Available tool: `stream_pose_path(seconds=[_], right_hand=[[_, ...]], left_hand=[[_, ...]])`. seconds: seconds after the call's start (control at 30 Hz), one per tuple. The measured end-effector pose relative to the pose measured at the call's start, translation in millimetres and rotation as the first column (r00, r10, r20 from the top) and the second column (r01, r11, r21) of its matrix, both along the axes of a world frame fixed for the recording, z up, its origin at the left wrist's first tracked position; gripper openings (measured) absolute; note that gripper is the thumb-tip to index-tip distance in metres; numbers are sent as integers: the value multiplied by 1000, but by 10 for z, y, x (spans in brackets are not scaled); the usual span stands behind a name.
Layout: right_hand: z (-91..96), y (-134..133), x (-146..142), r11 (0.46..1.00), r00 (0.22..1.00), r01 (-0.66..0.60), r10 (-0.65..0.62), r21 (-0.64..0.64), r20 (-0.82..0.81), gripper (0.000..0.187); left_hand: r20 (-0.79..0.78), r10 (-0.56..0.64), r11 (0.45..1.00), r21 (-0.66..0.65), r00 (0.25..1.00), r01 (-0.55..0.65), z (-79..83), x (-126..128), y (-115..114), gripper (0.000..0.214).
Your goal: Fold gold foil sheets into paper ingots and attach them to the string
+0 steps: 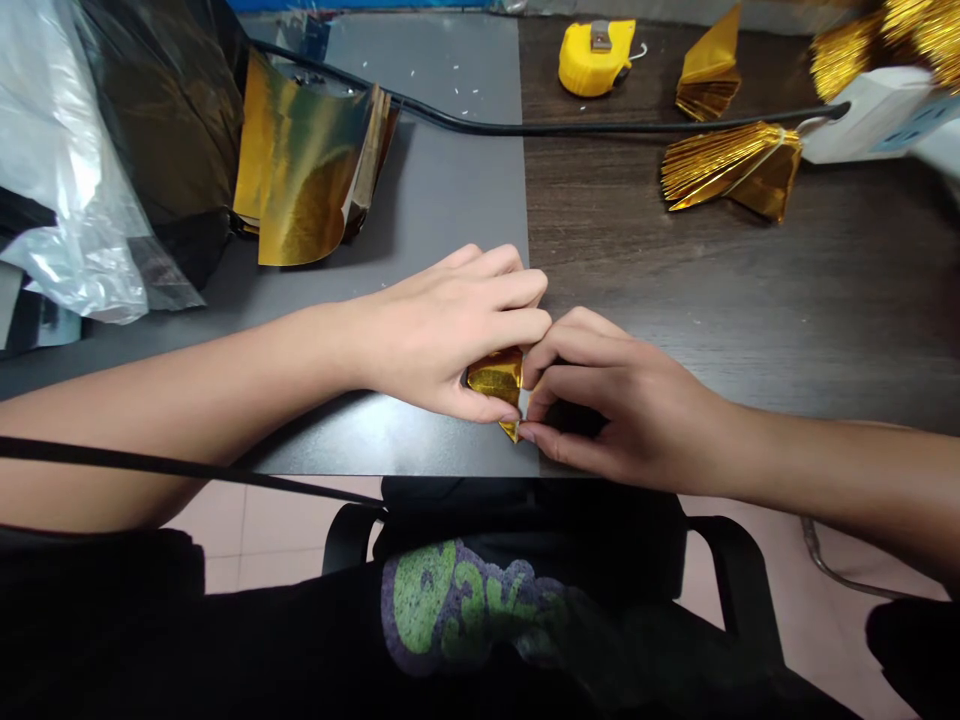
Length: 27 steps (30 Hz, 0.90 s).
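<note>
A small folded piece of gold foil paper point(498, 382) lies at the near edge of the table, pinched between both my hands. My left hand point(442, 330) curls over its left side, thumb under and fingers closed on top. My right hand point(600, 390) presses its fingertips against the right edge of the same piece. Most of the paper is hidden under my fingers. The hands touch each other above the fold.
A curled stack of gold foil sheets point(304, 170) stands at the back left beside plastic bags point(67, 170). Pleated gold fans point(731, 170) point(709, 70), a yellow tape measure point(596, 58), a white power strip point(874, 115) and a black cable point(465, 125) lie at the back.
</note>
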State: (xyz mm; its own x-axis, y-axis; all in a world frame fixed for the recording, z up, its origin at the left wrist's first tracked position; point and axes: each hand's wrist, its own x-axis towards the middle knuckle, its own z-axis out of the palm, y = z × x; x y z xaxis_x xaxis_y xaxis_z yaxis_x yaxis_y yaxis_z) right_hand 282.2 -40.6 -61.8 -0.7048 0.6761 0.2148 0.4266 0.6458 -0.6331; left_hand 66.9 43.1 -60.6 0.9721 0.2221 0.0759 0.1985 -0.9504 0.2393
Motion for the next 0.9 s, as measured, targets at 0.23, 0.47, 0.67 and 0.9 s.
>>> stream_pose_path(seconds=[0.23,0.47,0.67,0.9], right_hand=[[-16,-9,-9,1000,1000,-7,6,26,8,11],[-28,-10,-1,992,999,-36,33,117,25,10],[19,-14,19,969,987,-130,106,210,123,20],[122,-96,22,888,936,-275,161,368,312,24]], left_hand=[[8,2,1000,-9,1000,-2,-6,-1,-4,42],[1,9,999,-35,1000,-9,7,2,-7,39],[11,13,999,-53,1000,-12,0,2,-3,38],[3,11,999,-31,1000,-11,1,4,-7,36]])
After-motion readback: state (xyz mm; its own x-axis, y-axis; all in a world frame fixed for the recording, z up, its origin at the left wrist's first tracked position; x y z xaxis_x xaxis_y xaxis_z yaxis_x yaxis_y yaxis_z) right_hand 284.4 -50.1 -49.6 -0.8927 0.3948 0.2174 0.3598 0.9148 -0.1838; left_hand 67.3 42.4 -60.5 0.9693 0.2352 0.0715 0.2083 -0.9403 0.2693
